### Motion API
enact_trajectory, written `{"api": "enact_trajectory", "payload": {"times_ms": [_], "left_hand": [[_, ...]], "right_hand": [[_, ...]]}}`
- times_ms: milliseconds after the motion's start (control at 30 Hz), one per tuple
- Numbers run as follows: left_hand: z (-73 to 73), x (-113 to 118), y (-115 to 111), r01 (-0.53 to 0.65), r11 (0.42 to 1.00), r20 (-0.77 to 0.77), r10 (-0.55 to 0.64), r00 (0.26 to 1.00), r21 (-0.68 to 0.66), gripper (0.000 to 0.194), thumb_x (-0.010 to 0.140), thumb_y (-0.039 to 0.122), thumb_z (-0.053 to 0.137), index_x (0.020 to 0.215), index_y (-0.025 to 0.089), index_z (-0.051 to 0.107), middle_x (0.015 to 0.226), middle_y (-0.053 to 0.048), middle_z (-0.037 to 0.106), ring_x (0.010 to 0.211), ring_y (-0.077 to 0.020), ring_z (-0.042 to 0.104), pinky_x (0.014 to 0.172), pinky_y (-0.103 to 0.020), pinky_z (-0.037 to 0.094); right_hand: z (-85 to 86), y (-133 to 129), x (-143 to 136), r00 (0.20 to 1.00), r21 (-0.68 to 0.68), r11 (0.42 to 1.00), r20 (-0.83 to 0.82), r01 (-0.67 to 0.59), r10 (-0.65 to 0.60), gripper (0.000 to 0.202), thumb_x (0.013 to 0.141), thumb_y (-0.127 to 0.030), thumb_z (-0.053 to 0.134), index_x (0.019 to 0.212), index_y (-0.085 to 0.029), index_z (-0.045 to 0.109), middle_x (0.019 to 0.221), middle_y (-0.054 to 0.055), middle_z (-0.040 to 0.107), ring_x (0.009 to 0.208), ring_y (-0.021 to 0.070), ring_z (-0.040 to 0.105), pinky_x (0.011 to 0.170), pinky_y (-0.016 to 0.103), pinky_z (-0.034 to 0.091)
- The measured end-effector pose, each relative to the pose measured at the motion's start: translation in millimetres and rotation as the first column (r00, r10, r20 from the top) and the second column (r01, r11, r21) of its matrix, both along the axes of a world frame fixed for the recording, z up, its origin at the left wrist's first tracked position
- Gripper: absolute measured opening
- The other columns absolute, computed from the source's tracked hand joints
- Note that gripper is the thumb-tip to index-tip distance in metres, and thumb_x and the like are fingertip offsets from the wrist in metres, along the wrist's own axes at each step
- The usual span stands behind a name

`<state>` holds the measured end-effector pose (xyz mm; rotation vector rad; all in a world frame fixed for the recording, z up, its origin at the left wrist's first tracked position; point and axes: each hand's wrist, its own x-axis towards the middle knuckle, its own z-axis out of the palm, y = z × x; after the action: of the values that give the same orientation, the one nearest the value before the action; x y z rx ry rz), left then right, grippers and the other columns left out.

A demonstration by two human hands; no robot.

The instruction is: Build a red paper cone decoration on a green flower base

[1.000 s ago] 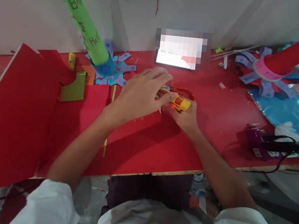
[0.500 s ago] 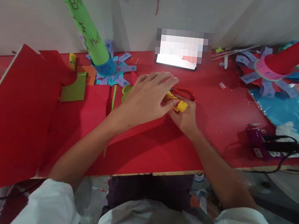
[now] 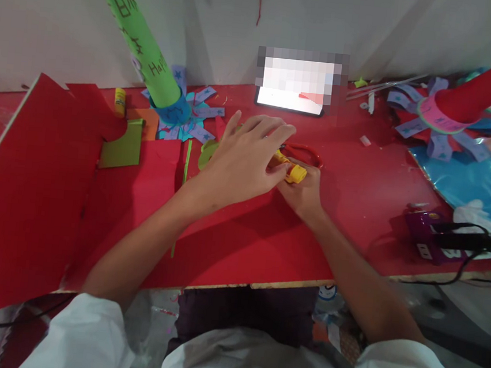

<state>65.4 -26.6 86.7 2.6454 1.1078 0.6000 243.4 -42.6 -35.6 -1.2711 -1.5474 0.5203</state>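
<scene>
Near the middle of a red tabletop [image 3: 366,190], the person's two hands come together around a yellow plastic tool [image 3: 297,174]. The left hand [image 3: 245,161] arches palm down over most of it, fingers extended and slightly apart, its thumb lying along the tool. The right hand [image 3: 305,192] is curled against the tool's near right side, but its fingertips are hidden behind the left. What either hand pinches cannot be told. The tool's blunt end sticks out between the left thumb and the right hand.

Just beyond the right hand lies a red looped handle [image 3: 309,153]. A rounded green paper piece [image 3: 206,154] shows beside the left hand, with a narrow green strip [image 3: 186,164] to its left. Farther left are an olive-green paper square [image 3: 122,148], a small yellow cylinder [image 3: 119,102] and a large red board [image 3: 27,198] standing tilted.

Behind the hands, a bright-screened device [image 3: 290,101], partly pixelated, leans near the wall. To its left stands a bright green tube [image 3: 133,40] with handwriting, ringed at its foot by lavender paper strips [image 3: 204,94]. At the right edge, a red tube [image 3: 479,96] sits in a pink band [image 3: 445,115].
</scene>
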Motion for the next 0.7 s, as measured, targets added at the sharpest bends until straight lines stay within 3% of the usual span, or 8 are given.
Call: {"api": "enact_trajectory", "payload": {"times_ms": [433,567,700], "left_hand": [[0.1,1.5,0.7,-0.015,1.000,0.024,0.014,1.000,0.026,0.043,0.091,0.020,0.061,0.133,0.031,0.061,0.147,-0.007,0.062,0.143,-0.0329,0.050,0.131,-0.066,0.019],[-2.6,2.4,0.1,-0.018,0.999,0.026,0.017,1.000,0.029,0.043,0.093,0.019,0.058,0.134,0.031,0.061,0.147,-0.006,0.062,0.144,-0.0318,0.050,0.131,-0.065,0.019],[3.8,-10.0,11.5,0.066,0.998,0.033,-0.066,0.997,-0.012,0.040,0.099,0.026,0.055,0.139,0.029,0.058,0.151,-0.005,0.060,0.147,-0.0303,0.049,0.130,-0.061,0.026]], "right_hand": [[6.8,0.4,-5.7,1.000,0.014,1.000,-0.019,-0.011,0.011,0.013,0.079,-0.035,0.070,0.082,-0.023,0.073,0.066,-0.001,0.065,0.060,0.0164,0.060,0.064,0.034,0.056],[6.1,1.9,-7.3,1.000,-0.018,1.000,0.002,0.003,-0.003,0.018,0.080,-0.037,0.069,0.071,-0.023,0.065,0.063,-0.001,0.062,0.056,0.0140,0.054,0.056,0.030,0.050],[5.5,2.4,-8.7,0.998,-0.050,0.998,-0.043,-0.049,0.047,0.026,0.083,-0.044,0.073,0.069,-0.024,0.064,0.061,-0.001,0.061,0.055,0.0142,0.054,0.055,0.030,0.050]]}}
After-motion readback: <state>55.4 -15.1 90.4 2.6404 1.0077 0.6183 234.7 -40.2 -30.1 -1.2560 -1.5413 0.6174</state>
